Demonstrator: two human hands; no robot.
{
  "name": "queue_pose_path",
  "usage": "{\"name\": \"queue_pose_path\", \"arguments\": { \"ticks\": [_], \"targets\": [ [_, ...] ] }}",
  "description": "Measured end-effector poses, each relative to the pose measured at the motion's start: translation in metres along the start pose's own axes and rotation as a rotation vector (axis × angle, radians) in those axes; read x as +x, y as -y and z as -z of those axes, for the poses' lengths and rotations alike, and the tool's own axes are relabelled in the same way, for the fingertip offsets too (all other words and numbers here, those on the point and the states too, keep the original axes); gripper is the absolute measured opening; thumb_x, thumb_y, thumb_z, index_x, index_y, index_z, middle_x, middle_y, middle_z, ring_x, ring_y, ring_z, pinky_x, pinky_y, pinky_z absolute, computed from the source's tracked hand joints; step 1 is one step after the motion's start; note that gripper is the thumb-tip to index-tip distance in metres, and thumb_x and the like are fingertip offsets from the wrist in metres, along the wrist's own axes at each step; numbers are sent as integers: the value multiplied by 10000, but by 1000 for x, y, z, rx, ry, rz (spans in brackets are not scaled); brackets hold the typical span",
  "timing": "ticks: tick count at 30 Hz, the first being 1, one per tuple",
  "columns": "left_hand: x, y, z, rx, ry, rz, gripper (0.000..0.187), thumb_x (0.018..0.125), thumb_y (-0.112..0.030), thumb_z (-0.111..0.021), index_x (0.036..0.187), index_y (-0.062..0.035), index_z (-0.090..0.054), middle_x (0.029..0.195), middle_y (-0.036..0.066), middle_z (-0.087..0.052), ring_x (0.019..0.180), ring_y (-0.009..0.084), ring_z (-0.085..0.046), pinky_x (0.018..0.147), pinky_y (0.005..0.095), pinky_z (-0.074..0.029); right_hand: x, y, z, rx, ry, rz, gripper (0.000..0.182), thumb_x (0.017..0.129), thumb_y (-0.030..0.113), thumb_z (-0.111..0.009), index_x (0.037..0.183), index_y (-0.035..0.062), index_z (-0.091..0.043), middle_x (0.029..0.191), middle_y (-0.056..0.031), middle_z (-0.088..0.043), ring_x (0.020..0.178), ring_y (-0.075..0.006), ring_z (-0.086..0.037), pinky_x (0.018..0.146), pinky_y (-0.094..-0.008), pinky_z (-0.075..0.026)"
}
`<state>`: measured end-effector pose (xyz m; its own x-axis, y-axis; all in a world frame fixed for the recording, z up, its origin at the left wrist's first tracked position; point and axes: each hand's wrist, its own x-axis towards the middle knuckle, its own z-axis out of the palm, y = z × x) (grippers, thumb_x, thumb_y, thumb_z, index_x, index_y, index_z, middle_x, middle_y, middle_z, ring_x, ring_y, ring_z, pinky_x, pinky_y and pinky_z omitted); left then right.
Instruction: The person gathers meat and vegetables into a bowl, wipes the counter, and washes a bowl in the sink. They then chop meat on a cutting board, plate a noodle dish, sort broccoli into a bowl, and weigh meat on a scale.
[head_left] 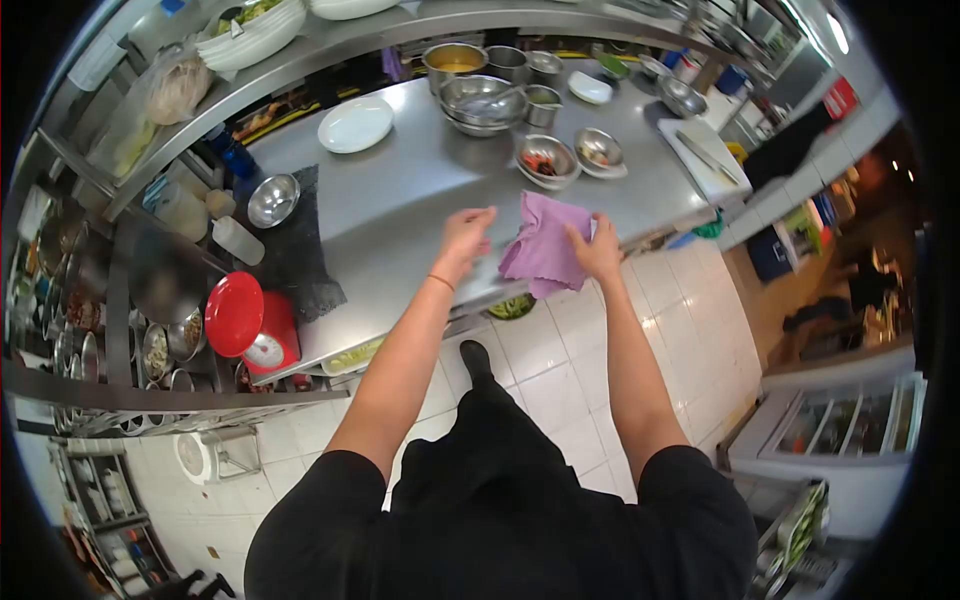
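A purple cloth (545, 245) hangs over the front edge of the steel counter (400, 200). My right hand (597, 250) grips its right side. My left hand (463, 238) is just left of the cloth with fingers spread, its fingertips near the cloth's upper left corner; whether they touch it I cannot tell.
Steel bowls (547, 160) with food, a stack of mixing bowls (482, 103), a white plate (355, 124), a small steel bowl (272, 200) on a dark mat, a red kitchen scale (250, 322) and a white cutting board with a knife (705, 155) stand around. White tiled floor lies below.
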<state>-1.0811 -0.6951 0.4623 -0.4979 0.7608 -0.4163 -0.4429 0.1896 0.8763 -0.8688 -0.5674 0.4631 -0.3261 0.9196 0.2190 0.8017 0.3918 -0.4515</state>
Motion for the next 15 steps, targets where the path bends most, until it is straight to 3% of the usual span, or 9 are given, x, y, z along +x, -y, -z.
{"name": "queue_pose_path", "arguments": {
  "ticks": [2, 5, 8, 9, 11, 12, 13, 15],
  "targets": [
    [67, 5, 54, -136, -213, -78, 415, 907, -245, -640, 1209, 7, -509, 1096, 145, -600, 848, 268, -648, 706, 366, -571, 26, -20, -58, 40, 101, 112, 669, 895, 535, -541, 1376, 83, -434, 1411, -218, -426, 1320, -422, -380, 1026, -635, -273],
    [175, -19, 139, -432, -666, -294, 315, 908, -128, -572, 1165, 40, -504, 1043, 168, -588, 762, 268, -648, 614, 346, -569, 16, 4, -133, -301, 135, 258, 661, 926, 530, -426, 1466, 154, -363, 1496, -231, -322, 1393, -491, -215, 1077, -644, -208],
    [224, -85, 197, -403, -877, -264, 294, 899, -78, -546, 1149, 67, -493, 1062, 186, -591, 792, 312, -658, 619, 406, -598, 10, 38, -154, -425, 236, 503, 637, 925, 482, -397, 1482, 177, -353, 1523, -225, -285, 1407, -513, -159, 1079, -664, -175],
    [245, -85, 218, -439, -913, -264, 294, 899, -78, -546, 1149, 67, -493, 1062, 186, -591, 792, 312, -658, 619, 406, -598, 4, 55, -147, -396, 304, 635, 642, 914, 458, -413, 1486, 174, -349, 1529, -220, -280, 1408, -516, -155, 1068, -684, -166],
    [286, -91, 251, -472, -825, -184, 286, 859, 37, -481, 1136, 95, -520, 1003, 242, -620, 769, 366, -675, 629, 454, -621, 3, 88, -153, -359, 419, 723, 694, 904, 484, -421, 1487, 118, -336, 1525, -269, -249, 1397, -554, -135, 1058, -700, -159],
    [273, -107, 251, -566, -778, -163, 308, 831, 81, -470, 1130, 114, -533, 1043, 282, -622, 816, 413, -680, 642, 493, -627, 14, 111, -173, -366, 426, 735, 711, 905, 496, -418, 1489, 101, -327, 1519, -284, -248, 1390, -570, -128, 1061, -701, -147],
    [272, -115, 247, -599, -846, -182, 257, 863, 12, -507, 1101, 89, -568, 1050, 263, -628, 810, 411, -680, 586, 496, -621, 34, 137, -192, -374, 435, 752, 729, 906, 509, -415, 1491, 85, -317, 1514, -298, -248, 1383, -585, -122, 1064, -702, -135],
    [250, -140, 246, -609, -791, -215, 275, 882, -79, -553, 1110, 73, -572, 1053, 249, -632, 789, 397, -685, 529, 473, -613, 106, 207, -265, -372, 323, 701, 741, 924, 488, -405, 1504, 56, -243, 1542, -301, -157, 1387, -584, -98, 1069, -702, -140]
  ]
}}
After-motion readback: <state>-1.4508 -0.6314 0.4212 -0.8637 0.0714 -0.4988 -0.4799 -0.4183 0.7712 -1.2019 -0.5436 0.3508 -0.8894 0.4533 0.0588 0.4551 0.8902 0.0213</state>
